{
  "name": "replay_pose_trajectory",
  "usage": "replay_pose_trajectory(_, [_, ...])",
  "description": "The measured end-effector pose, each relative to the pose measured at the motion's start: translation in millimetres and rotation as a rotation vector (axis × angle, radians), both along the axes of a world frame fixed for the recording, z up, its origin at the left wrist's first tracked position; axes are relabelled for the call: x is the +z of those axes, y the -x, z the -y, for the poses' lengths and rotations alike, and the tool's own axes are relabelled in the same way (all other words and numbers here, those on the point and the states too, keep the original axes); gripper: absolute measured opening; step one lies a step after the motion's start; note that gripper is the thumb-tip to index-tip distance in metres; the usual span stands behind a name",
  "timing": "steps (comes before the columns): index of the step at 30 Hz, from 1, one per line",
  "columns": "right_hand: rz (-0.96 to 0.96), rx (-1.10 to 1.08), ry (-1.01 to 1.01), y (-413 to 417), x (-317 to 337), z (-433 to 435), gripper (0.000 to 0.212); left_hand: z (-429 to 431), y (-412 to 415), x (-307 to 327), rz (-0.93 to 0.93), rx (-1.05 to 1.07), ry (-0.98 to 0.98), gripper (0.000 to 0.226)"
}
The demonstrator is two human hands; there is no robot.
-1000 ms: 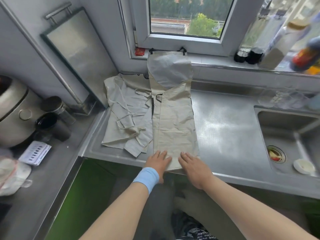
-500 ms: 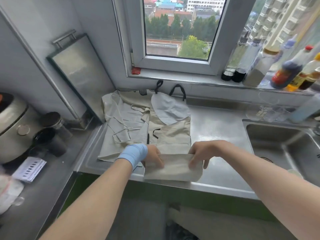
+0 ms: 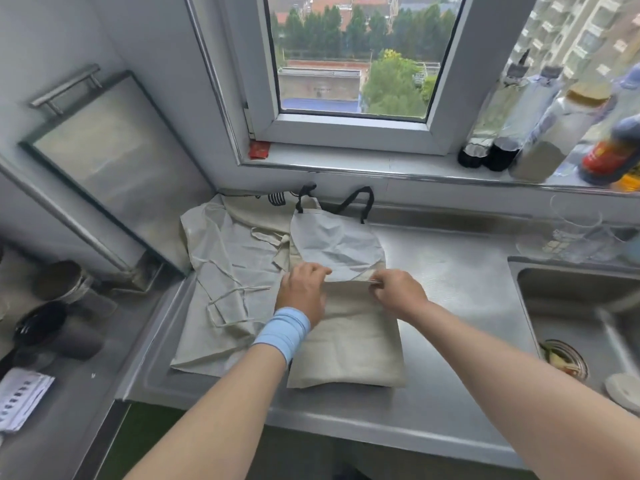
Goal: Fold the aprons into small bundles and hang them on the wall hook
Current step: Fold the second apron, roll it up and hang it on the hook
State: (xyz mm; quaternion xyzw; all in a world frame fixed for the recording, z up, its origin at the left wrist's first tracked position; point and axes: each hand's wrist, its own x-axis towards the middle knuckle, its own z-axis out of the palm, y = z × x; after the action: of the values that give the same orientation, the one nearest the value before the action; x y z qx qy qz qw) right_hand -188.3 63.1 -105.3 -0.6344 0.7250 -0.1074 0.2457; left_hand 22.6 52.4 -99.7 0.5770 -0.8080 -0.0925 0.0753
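Apron edge higher — left hand, right hand pinching.

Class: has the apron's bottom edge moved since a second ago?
Yes: the bottom edge went from the front rim of the counter toward the window.

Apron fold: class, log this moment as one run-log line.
step: fold | left hand: pinches apron edge | right hand: pinches same edge | apron: doubled on counter | second apron: spread at its left
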Motion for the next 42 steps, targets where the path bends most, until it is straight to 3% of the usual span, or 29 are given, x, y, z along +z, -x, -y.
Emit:
replay_pose_trajectory(4, [-0.067,0.08,-0.094,-1.2,-38.1,12.5,0.022,10.0,14.6,-37.7,0.205,-0.26,-0.334,0.065])
replay_pose_trajectory(7, [-0.073,0.108,-0.099,7.9,-52.0,20.9,0.021,20.9,17.5,-48.9,0.257,-0.284,-0.386,0.04])
replay_pose_trajectory(10, [0.041,-0.116,-0.019,25.0,-48.4,35.1,0.023,42.5,25.8,-49.1,0.19,-0.219,-0.309,0.026])
replay_pose_trajectory(13, [0.045,-0.265,-0.148,49.2,-54.4,54.6,0.027,70.3,48.5,-43.4,0.066,-0.126,-0.34,0.023])
replay_pose_trajectory(18, [0.319,-0.227,-0.196,63.3,-59.0,64.2,0.025,100.0,105.8,-37.0,-0.139,0.002,-0.496,0.033])
replay_pose_trajectory(23, [0.583,-0.183,-0.211,63.5,-51.7,62.1,0.043,120.8,150.7,-44.5,-0.047,0.145,-0.627,0.042])
replay_pose_trajectory(26, [0.677,-0.309,-0.281,69.1,-50.7,54.6,0.033,131.4,153.2,-51.0,-0.075,0.224,-0.66,0.028])
replay_pose_trajectory(30, [0.558,-0.182,-0.494,71.7,-50.9,43.9,0.016,141.3,149.9,-54.6,-0.363,0.337,-0.688,0.01])
replay_pose_trajectory(32, [0.505,-0.144,-0.538,70.5,-56.5,40.5,0.02,146.8,146.6,-52.5,-0.489,0.421,-0.681,0.014])
replay_pose_trajectory(36, [0.461,-0.183,-0.467,71.4,-60.4,40.2,0.024,156.4,137.2,-47.6,-0.526,0.469,-0.613,0.023])
replay_pose_trajectory(39, [0.385,-0.217,-0.406,70.6,-59.6,42.3,0.017,151.5,129.9,-42.3,-0.576,0.449,-0.557,0.005])
replay_pose_trajectory(41, [0.296,-0.259,-0.319,65.6,-58.0,39.7,0.009,140.4,122.2,-42.7,-0.54,0.43,-0.489,0.018])
replay_pose_trajectory(42, [0.223,-0.262,-0.261,61.8,-56.6,36.5,0.022,131.4,116.5,-43.1,-0.491,0.403,-0.419,0.023])
